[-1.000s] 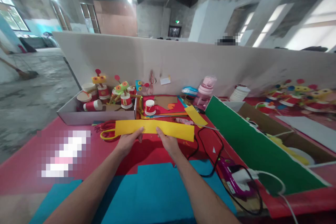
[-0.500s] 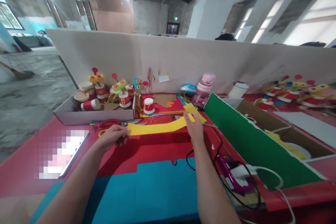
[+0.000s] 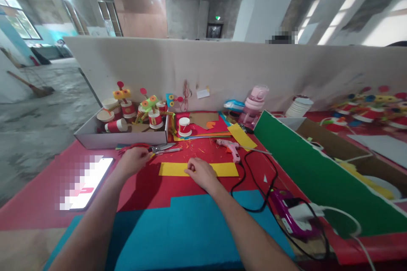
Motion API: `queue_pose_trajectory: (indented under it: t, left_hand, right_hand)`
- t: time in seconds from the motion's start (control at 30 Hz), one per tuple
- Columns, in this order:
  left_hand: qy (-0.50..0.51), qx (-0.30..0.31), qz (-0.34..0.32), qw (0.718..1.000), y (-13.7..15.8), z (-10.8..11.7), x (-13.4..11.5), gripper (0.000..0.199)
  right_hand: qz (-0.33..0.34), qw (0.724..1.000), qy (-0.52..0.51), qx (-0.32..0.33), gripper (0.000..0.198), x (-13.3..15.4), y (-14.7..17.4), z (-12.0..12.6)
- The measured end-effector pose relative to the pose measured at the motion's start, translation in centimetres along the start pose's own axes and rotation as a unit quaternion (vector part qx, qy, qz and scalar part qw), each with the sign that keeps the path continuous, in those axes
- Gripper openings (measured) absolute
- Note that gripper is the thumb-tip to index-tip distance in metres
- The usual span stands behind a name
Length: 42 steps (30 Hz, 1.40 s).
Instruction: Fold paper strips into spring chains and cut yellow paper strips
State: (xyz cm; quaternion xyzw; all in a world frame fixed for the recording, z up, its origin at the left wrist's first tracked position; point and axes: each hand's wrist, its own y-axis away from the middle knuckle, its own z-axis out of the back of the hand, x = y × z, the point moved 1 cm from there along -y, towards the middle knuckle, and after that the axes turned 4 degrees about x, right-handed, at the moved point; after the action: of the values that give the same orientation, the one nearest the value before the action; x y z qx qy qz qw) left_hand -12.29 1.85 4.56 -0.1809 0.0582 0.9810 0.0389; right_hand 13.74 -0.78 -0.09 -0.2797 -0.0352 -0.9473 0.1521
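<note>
My left hand (image 3: 135, 161) is closed at the handle end of a pair of scissors (image 3: 163, 147), largely hiding the handles; the blades point right. A slim pale tool (image 3: 170, 151) lies alongside. My right hand (image 3: 201, 172) rests on a flat yellow paper strip (image 3: 170, 169) on the red tabletop, its fingers curled in and nothing visible between them. Both ends of the strip show on either side of that hand. Beyond it to the right lies a pink glue gun (image 3: 231, 147), close to another yellow paper piece (image 3: 243, 136).
A white box (image 3: 121, 139) of paper-cup figures stands back left, beside a lone red-and-white cup (image 3: 185, 127). A lit phone (image 3: 92, 186) lies left. Black cable (image 3: 254, 210) loops toward a purple power strip (image 3: 291, 216). A green-sided box (image 3: 305, 178) borders the right; blue sheet (image 3: 190, 228) lies in front.
The yellow strip, held up between both hands before, now lies flat on the table. My left hand has let go of it and is at the scissors; my right hand has moved left onto its middle.
</note>
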Motion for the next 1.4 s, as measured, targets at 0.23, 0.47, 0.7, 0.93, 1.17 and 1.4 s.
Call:
queue_pose_trajectory:
  t: [0.23,0.47,0.7,0.93,1.17,1.4]
  left_hand:
    - [-0.196,-0.067,-0.124,0.970,-2.4,1.6,2.1,0.027]
    - [-0.217,-0.140,-0.079,0.963,-0.7,3.9,1.6,0.031]
    - [-0.224,-0.078,-0.012,0.971,-0.1,4.6,4.1,0.034]
    - [-0.224,-0.080,-0.007,0.971,-0.6,4.2,3.8,0.037]
    - [-0.219,-0.069,0.047,0.972,-1.5,4.6,5.9,0.035]
    - [-0.215,-0.023,-0.016,0.976,-3.0,2.9,9.1,0.051]
  right_hand:
    - [0.007,1.000,-0.007,0.006,0.014,-0.1,0.0,0.5]
    - [0.017,1.000,0.021,0.000,0.016,-0.3,0.0,0.1]
    - [0.051,0.998,0.028,-0.009,0.012,-0.2,-0.1,0.3]
    - [0.053,0.998,0.023,-0.013,0.013,-0.4,-0.1,0.2]
    - [0.051,0.998,0.034,-0.013,0.013,-0.4,-0.1,0.3]
    - [0.050,0.998,0.038,-0.014,0.014,-0.3,-0.1,0.3]
